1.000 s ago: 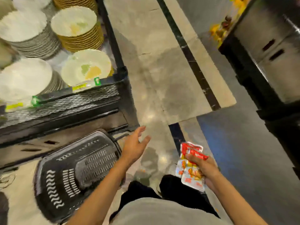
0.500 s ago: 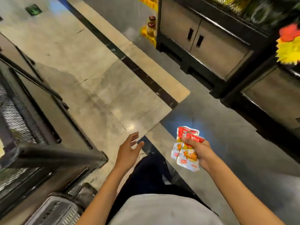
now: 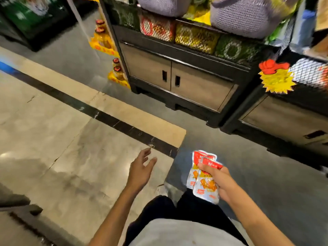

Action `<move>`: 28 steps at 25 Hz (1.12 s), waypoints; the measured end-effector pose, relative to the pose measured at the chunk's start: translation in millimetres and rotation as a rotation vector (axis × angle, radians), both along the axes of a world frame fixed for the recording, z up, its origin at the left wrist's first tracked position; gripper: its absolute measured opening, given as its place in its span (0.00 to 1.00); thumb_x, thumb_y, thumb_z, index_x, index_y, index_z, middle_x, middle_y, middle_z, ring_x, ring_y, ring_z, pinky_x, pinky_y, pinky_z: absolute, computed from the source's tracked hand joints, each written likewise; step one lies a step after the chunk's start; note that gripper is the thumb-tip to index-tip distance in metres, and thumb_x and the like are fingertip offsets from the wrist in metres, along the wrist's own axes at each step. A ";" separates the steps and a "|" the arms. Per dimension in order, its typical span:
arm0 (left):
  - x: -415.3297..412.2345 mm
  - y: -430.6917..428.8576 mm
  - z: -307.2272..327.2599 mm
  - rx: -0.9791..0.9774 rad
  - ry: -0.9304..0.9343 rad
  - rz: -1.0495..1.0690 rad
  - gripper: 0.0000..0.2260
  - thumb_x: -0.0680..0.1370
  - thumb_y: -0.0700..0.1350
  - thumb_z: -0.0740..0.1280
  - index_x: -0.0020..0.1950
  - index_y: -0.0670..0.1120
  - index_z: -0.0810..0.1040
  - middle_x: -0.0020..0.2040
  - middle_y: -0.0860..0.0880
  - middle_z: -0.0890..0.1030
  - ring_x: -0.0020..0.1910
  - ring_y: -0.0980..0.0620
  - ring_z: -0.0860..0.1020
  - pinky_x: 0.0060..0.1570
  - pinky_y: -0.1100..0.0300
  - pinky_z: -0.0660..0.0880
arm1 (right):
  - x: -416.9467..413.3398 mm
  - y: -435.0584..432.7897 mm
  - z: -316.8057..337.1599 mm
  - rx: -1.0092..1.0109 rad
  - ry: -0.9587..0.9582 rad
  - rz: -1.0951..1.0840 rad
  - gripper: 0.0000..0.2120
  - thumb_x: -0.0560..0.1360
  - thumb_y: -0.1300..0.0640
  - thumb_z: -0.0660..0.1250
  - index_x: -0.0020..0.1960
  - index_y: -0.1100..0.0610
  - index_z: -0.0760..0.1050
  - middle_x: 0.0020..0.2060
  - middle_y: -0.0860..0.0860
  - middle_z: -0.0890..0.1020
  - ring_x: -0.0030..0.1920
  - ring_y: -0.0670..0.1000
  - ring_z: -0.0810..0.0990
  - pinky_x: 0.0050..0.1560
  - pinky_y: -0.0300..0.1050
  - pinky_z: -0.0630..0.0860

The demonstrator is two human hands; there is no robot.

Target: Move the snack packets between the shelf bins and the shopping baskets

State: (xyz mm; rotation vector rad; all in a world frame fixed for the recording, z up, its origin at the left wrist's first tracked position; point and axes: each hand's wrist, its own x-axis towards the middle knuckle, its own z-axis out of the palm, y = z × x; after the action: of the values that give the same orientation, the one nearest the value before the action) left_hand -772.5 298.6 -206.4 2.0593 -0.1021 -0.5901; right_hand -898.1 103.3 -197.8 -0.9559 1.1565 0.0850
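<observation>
**Shop aisle: packets carried across, mesh bins ahead**

Polished stone floor fills the left of my feed, cut by a dark strip running diagonally toward the middle. Green crates sit blurred in the far upper corner. Next along, a yellow stand of jars hugs the corner of the shelf unit.

The left hand hangs over the tiles with fingers spread and relaxed, holding nothing. I read it as kept free for balance or for the next grab.

Just right of it are the snack packets, at least two, with red tops and orange print. They are fanned in the right hand, whose thumb and curled fingers pinch the upper halves. The lower ends dangle above the dark trousers. Overlapping them lets one hand carry the lot.

Above and rightward, the shelf bins show coloured packs behind black mesh, over grey cabinet doors. A yellow starburst tag hangs further right. I see no shopping basket in this view, so I judge the packets are bound for a bin, and they are well apart from the bins right now.
</observation>
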 end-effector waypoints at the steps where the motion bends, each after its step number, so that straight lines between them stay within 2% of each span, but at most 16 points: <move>1: 30.3 -18.9 3.4 0.009 -0.016 -0.058 0.18 0.79 0.46 0.64 0.69 0.49 0.69 0.69 0.49 0.73 0.65 0.48 0.73 0.61 0.56 0.70 | 13.3 -10.0 0.3 -0.003 0.006 -0.044 0.14 0.67 0.63 0.75 0.51 0.65 0.78 0.39 0.60 0.85 0.35 0.58 0.84 0.43 0.55 0.81; 5: 118.1 -94.1 7.9 -0.007 -0.019 -0.253 0.20 0.79 0.46 0.64 0.70 0.48 0.68 0.69 0.48 0.72 0.66 0.48 0.72 0.62 0.55 0.70 | 65.6 -50.7 4.6 0.011 -0.024 -0.183 0.09 0.68 0.63 0.74 0.46 0.63 0.78 0.35 0.58 0.85 0.33 0.56 0.84 0.38 0.49 0.80; 9: 185.3 -171.7 4.2 -0.063 -0.061 -0.312 0.19 0.78 0.44 0.65 0.69 0.47 0.69 0.67 0.48 0.73 0.64 0.52 0.72 0.61 0.56 0.70 | 138.1 -116.4 14.8 -0.001 -0.076 -0.245 0.09 0.69 0.63 0.73 0.47 0.61 0.77 0.32 0.56 0.84 0.32 0.54 0.84 0.33 0.46 0.79; 12: 244.9 -237.2 29.8 -0.192 -0.154 -0.314 0.15 0.78 0.45 0.66 0.63 0.56 0.71 0.62 0.53 0.75 0.62 0.53 0.74 0.63 0.54 0.71 | 202.6 -181.6 46.6 -0.060 -0.164 -0.274 0.09 0.69 0.63 0.73 0.47 0.59 0.75 0.30 0.53 0.84 0.30 0.52 0.83 0.26 0.42 0.77; 13: 264.1 -258.7 46.2 -0.251 -0.207 -0.314 0.14 0.78 0.46 0.66 0.60 0.59 0.71 0.60 0.55 0.76 0.62 0.53 0.75 0.63 0.51 0.72 | 222.9 -201.9 64.1 -0.078 -0.211 -0.275 0.11 0.69 0.63 0.73 0.48 0.60 0.75 0.30 0.53 0.84 0.30 0.52 0.84 0.25 0.42 0.77; 15: 301.5 -300.9 85.8 -0.341 -0.341 -0.307 0.14 0.74 0.53 0.66 0.59 0.61 0.70 0.57 0.59 0.77 0.59 0.55 0.76 0.62 0.53 0.72 | 260.5 -239.7 101.9 -0.157 -0.329 -0.273 0.12 0.65 0.64 0.74 0.46 0.61 0.76 0.31 0.55 0.83 0.28 0.51 0.83 0.25 0.43 0.78; 18: 348.7 -360.0 147.7 -0.422 -0.558 -0.345 0.19 0.73 0.56 0.62 0.63 0.55 0.72 0.58 0.58 0.77 0.59 0.58 0.76 0.61 0.62 0.70 | 304.2 -283.9 166.5 -0.301 -0.499 -0.274 0.15 0.57 0.60 0.73 0.43 0.60 0.77 0.29 0.53 0.83 0.27 0.49 0.82 0.27 0.43 0.78; 21: 391.3 -421.0 196.8 -0.478 -0.738 -0.412 0.20 0.75 0.52 0.63 0.65 0.47 0.73 0.58 0.57 0.76 0.58 0.62 0.74 0.58 0.71 0.68 | 341.1 -331.3 228.1 -0.462 -0.686 -0.257 0.12 0.59 0.61 0.72 0.42 0.57 0.78 0.30 0.50 0.83 0.29 0.48 0.82 0.31 0.44 0.79; 22: 403.5 -439.9 209.2 -0.484 -0.778 -0.435 0.19 0.76 0.51 0.63 0.66 0.46 0.73 0.58 0.57 0.76 0.58 0.61 0.74 0.57 0.71 0.68 | 353.2 -347.7 244.1 -0.523 -0.725 -0.270 0.10 0.60 0.61 0.72 0.41 0.57 0.78 0.29 0.50 0.83 0.28 0.48 0.82 0.31 0.44 0.79; 25: 435.1 -487.2 226.8 -0.475 -0.857 -0.486 0.19 0.77 0.51 0.61 0.66 0.47 0.73 0.60 0.53 0.78 0.57 0.55 0.75 0.56 0.63 0.69 | 389.9 -398.9 271.5 -0.652 -0.703 -0.352 0.07 0.65 0.66 0.73 0.40 0.58 0.77 0.27 0.49 0.83 0.26 0.46 0.81 0.28 0.42 0.78; 26: 444.6 -501.6 226.9 -0.465 -0.863 -0.503 0.19 0.77 0.52 0.61 0.66 0.47 0.73 0.61 0.51 0.78 0.58 0.53 0.75 0.56 0.63 0.68 | 402.2 -417.2 271.3 -0.671 -0.659 -0.363 0.08 0.66 0.66 0.74 0.43 0.60 0.77 0.29 0.50 0.83 0.26 0.46 0.81 0.28 0.42 0.78; 28: 459.6 -525.5 220.8 -0.420 -0.852 -0.554 0.20 0.77 0.53 0.60 0.65 0.46 0.73 0.61 0.48 0.78 0.60 0.52 0.75 0.56 0.63 0.67 | 422.4 -447.5 262.9 -0.699 -0.549 -0.337 0.17 0.64 0.64 0.77 0.51 0.62 0.77 0.37 0.55 0.84 0.29 0.47 0.82 0.32 0.44 0.79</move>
State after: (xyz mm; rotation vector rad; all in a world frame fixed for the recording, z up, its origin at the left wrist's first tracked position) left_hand -313.0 -226.9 14.4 1.7217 -1.2101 0.0438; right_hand -475.7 -344.2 65.1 -1.2662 0.8125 -0.8544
